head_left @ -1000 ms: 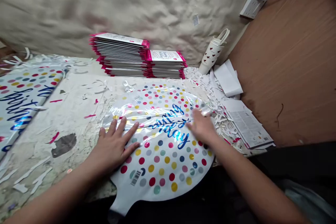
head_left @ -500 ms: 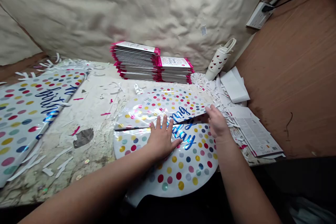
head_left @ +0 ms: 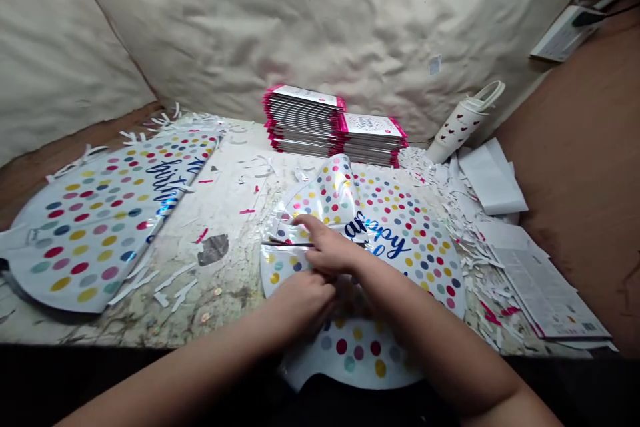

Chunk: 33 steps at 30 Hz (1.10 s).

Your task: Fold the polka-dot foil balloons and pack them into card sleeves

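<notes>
A white foil balloon (head_left: 427, 233) with coloured dots and blue "happy birthday" lettering lies flat in front of me, overhanging the table's front edge. Its upper part is folded over to the left, with a raised hump at the back. My right hand (head_left: 327, 247) reaches across to the left and grips this folded part, index finger stretched along it. Just below, my left hand (head_left: 303, 297) rests on the balloon with curled fingers, close against the right hand. Whatever its fingers hold is hidden. At the left lies another dotted foil balloon (head_left: 95, 227), folded in half.
Two stacks of pink-edged packets (head_left: 305, 123) stand against the papered wall. A white tumbler (head_left: 457, 130) with hearts is right of them. Paper shreds (head_left: 425, 170), white sheets (head_left: 493, 177) and printed card (head_left: 545, 280) lie at the right. A socket strip (head_left: 565, 33) hangs above.
My right hand has swung left, carrying the balloon's upper flap over. The left hand, flat and spread before, is now curled and nearer to me. The view has turned left.
</notes>
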Each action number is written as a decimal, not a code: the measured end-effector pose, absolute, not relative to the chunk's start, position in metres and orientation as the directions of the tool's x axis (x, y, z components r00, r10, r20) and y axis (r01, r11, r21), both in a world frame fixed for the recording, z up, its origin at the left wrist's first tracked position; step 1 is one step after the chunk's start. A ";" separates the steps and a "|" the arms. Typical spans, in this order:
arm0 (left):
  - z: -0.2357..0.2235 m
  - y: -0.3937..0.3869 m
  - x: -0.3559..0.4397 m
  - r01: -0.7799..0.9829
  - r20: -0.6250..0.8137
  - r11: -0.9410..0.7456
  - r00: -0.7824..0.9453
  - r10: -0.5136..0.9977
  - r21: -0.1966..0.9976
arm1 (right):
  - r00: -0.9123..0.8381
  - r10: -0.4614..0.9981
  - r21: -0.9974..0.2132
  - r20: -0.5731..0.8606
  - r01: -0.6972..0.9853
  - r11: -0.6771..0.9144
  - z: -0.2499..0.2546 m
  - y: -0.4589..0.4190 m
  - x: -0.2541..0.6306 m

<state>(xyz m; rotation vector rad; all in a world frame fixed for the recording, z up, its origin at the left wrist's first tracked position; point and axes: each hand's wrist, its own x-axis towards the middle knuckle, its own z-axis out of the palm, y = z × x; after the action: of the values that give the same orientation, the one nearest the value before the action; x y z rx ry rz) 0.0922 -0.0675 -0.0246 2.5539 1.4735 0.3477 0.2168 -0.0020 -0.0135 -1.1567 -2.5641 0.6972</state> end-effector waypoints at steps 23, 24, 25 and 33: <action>-0.033 -0.031 0.040 0.852 -0.123 -0.505 0.521 0.845 0.135 | 0.228 0.523 -0.421 0.821 0.861 0.285 0.089 0.003 0.357; -0.030 -0.029 0.040 0.854 -0.135 -0.499 0.517 0.845 0.149 | 0.187 0.495 -0.384 0.849 0.861 0.333 0.093 -0.008 0.363; -0.026 -0.027 0.039 0.850 -0.142 -0.496 0.520 0.842 0.176 | 0.102 0.516 -0.344 0.850 0.850 0.399 0.091 -0.019 0.363; 0.017 -0.009 0.012 0.839 0.297 -0.245 0.104 0.949 0.486 | -0.637 0.655 -0.331 0.408 0.565 0.756 -0.022 -0.096 0.333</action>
<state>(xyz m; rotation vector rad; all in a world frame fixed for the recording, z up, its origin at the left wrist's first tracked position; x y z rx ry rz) 0.0122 -0.0093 0.0168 2.1805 1.7959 0.8355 0.3325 -0.0962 -0.0218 -0.9179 -2.4405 0.2345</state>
